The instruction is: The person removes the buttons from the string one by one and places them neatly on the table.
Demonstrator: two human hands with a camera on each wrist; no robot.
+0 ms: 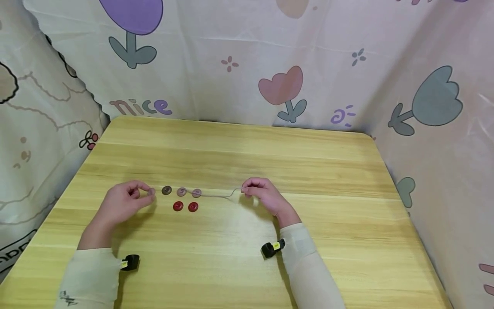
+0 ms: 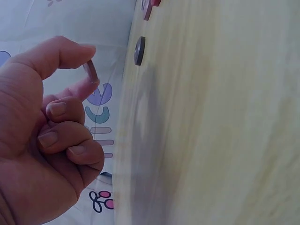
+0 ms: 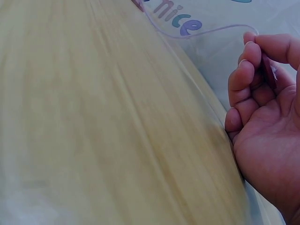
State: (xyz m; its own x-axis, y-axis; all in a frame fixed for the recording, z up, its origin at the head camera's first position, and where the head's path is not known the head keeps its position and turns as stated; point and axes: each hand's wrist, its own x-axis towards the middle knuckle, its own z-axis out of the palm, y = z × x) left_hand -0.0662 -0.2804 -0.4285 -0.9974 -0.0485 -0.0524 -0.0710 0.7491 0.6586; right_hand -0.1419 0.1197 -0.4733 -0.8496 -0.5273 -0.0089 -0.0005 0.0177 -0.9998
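Note:
My left hand (image 1: 121,201) pinches a brownish button (image 2: 91,71) between thumb and index finger, raised above the table, other fingers curled. My right hand (image 1: 264,195) pinches the end of a thin pale cord (image 1: 216,196) at its fingertips. A dark red disc, seemingly a button (image 3: 268,71), sits within the same fingers. Leftward the cord runs over one mauve button (image 1: 197,193) to another mauve button (image 1: 182,192); whether it passes through their holes is too small to tell. A dark brown button (image 1: 167,190) lies nearest my left hand.
Two red buttons, one left (image 1: 178,206) and one right (image 1: 193,207), lie in front of the mauve ones. The wooden table (image 1: 216,266) has rounded back corners. Patterned cloth (image 1: 216,90) hangs behind it and at both sides.

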